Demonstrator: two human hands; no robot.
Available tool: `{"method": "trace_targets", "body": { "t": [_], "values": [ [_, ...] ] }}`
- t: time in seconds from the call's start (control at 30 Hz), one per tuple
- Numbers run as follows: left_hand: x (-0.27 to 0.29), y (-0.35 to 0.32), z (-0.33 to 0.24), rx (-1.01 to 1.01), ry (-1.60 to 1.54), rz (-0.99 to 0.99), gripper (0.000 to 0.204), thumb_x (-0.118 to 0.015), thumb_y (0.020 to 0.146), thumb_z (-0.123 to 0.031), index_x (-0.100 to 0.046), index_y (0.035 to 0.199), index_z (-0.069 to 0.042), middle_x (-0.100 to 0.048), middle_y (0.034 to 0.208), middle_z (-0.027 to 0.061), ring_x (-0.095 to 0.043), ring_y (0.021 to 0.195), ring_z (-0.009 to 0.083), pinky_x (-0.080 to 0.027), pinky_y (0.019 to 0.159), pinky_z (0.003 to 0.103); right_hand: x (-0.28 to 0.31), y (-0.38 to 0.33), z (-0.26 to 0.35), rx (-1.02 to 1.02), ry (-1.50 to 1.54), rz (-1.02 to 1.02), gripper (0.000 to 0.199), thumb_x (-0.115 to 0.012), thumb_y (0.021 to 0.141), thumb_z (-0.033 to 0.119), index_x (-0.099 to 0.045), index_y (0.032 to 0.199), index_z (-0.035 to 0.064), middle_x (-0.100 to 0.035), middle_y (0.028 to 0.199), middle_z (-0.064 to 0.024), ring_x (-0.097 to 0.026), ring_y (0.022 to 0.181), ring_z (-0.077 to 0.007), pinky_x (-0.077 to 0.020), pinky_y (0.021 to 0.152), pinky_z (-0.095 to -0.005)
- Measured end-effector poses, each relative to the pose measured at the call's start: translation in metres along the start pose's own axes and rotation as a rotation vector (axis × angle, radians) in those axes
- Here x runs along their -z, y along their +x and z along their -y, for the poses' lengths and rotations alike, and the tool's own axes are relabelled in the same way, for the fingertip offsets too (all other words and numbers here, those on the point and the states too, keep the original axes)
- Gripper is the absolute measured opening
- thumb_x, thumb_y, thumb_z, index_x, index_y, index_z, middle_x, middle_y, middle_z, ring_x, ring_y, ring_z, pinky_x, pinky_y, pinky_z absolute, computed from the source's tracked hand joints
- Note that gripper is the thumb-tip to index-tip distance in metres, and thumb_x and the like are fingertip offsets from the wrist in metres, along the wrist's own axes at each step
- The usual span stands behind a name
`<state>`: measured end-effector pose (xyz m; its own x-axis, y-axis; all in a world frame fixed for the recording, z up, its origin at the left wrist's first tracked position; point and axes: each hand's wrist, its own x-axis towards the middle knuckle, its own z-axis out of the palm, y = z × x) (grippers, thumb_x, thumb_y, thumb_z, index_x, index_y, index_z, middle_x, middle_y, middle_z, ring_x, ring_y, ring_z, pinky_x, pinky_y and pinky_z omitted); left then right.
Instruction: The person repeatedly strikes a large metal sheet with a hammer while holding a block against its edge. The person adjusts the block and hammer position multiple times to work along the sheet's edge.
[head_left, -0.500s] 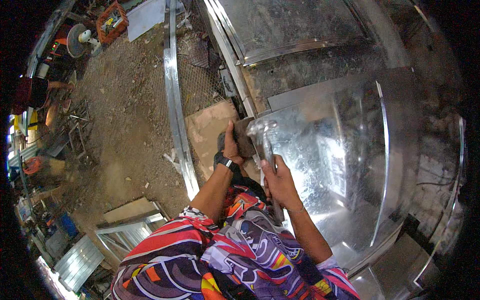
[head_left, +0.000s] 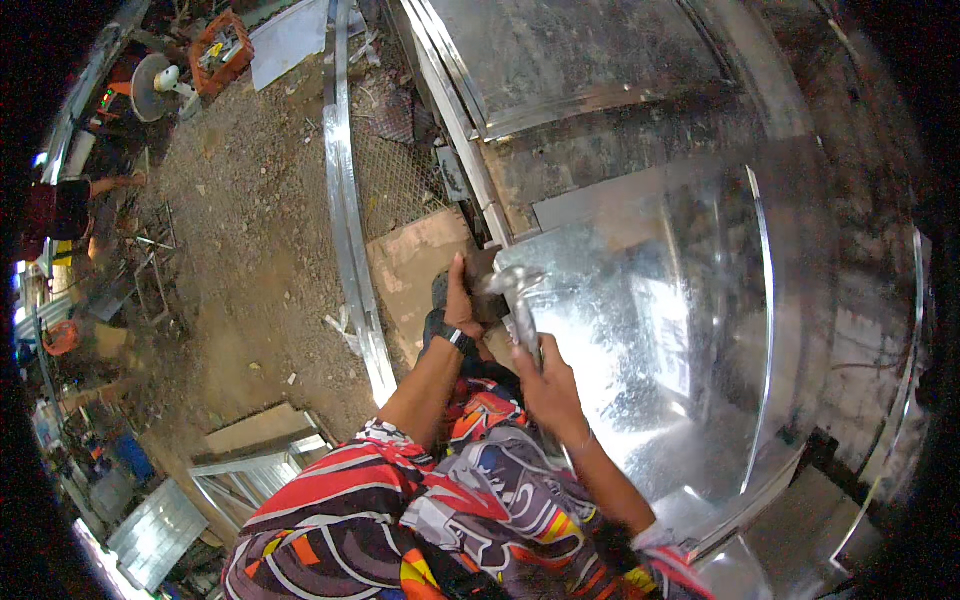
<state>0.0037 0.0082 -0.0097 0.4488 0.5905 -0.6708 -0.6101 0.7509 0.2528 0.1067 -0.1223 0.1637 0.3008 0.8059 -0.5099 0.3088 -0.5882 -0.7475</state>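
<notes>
My right hand (head_left: 550,385) is wrapped round the handle of a metal hammer (head_left: 522,318). The hammer's head is over the left edge of a shiny metal sheet (head_left: 620,350), next to my left hand. With my left hand (head_left: 460,305) I hold a dark, flat-sided block (head_left: 485,275) upright against that edge. The thumb points up, and the other fingers are mostly hidden behind the block. Whether the hammer touches the block or the sheet, I cannot tell.
A brown board (head_left: 405,265) lies left of the block. Beyond it a long metal channel (head_left: 345,190) runs over the gravel floor. At the far left are a fan (head_left: 152,88), an orange crate (head_left: 222,55) and another person (head_left: 70,210). Framed panels (head_left: 600,60) lie ahead.
My right hand and the hammer have shifted left and slightly nearer to me, bringing the hammer's head closer to the block. My left hand keeps its hold on the block.
</notes>
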Motion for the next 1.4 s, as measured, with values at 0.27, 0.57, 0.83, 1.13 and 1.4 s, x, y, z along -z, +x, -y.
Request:
{"method": "trace_targets", "body": {
  "t": [0.27, 0.57, 0.83, 1.13, 1.4],
  "values": [
    [0.012, -0.012, 0.008, 0.069, 0.013, 0.005, 0.069, -0.059, 0.092, -0.071, -0.068, 0.128, -0.013, -0.073, 0.118, 0.0066, -0.07, 0.104, 0.0266, -0.057, 0.096, 0.047, 0.03, 0.008, 0.047, -0.082, 0.253, -0.307, 0.028, -0.055, 0.109, 0.033, -0.05, 0.12, 0.0071, -0.05, 0.065, 0.0024, -0.044, 0.044, -0.0053, -0.0338, 0.04, -0.0253],
    [0.006, -0.021, 0.011, 0.128, -0.002, -0.062, 0.093, -0.045, 0.09, -0.085, -0.058, 0.14, -0.008, -0.068, 0.128, 0.0172, -0.065, 0.11, 0.0391, -0.054, 0.097, 0.05, 0.025, 0.007, 0.018, -0.196, 0.067, -0.128, 0.025, -0.057, 0.108, 0.029, -0.052, 0.115, 0.0053, -0.058, 0.066, -0.005, -0.057, 0.051, -0.0164, -0.0452, 0.047, -0.0345],
    [0.001, -0.032, 0.013, 0.068, 0.034, -0.021, 0.072, -0.059, 0.092, -0.072, -0.068, 0.13, -0.012, -0.074, 0.118, 0.0064, -0.071, 0.101, 0.0277, -0.058, 0.094, 0.046, -0.003, 0.002, -0.01, 0.057, -0.22, -0.043, 0.043, -0.056, 0.107, 0.032, -0.044, 0.133, 0.0004, -0.069, 0.084, -0.028, -0.067, 0.075, -0.0302, -0.0529, 0.07, -0.0476],
    [-0.001, -0.032, 0.013, 0.105, -0.026, -0.071, 0.078, -0.044, 0.097, -0.076, -0.066, 0.128, -0.008, -0.07, 0.114, 0.0174, -0.066, 0.098, 0.036, -0.057, 0.088, 0.046, 0.033, -0.002, 0.041, -0.085, 0.315, -0.303, 0.026, -0.056, 0.109, 0.031, -0.05, 0.123, 0.009, -0.048, 0.064, 0.0044, -0.043, 0.045, -0.0049, -0.0331, 0.039, -0.0244],
    [0.013, -0.03, 0.018, 0.076, 0.027, 0.083, 0.078, -0.057, 0.09, -0.076, -0.067, 0.131, -0.01, -0.072, 0.125, 0.011, -0.07, 0.108, 0.0312, -0.055, 0.098, 0.05, 0.006, -0.002, 0.013, -0.046, -0.003, -0.105, 0.044, -0.059, 0.106, 0.037, -0.05, 0.131, 0.0027, -0.071, 0.092, -0.0269, -0.073, 0.09, -0.0357, -0.0553, 0.075, -0.0444]
  ]
}}
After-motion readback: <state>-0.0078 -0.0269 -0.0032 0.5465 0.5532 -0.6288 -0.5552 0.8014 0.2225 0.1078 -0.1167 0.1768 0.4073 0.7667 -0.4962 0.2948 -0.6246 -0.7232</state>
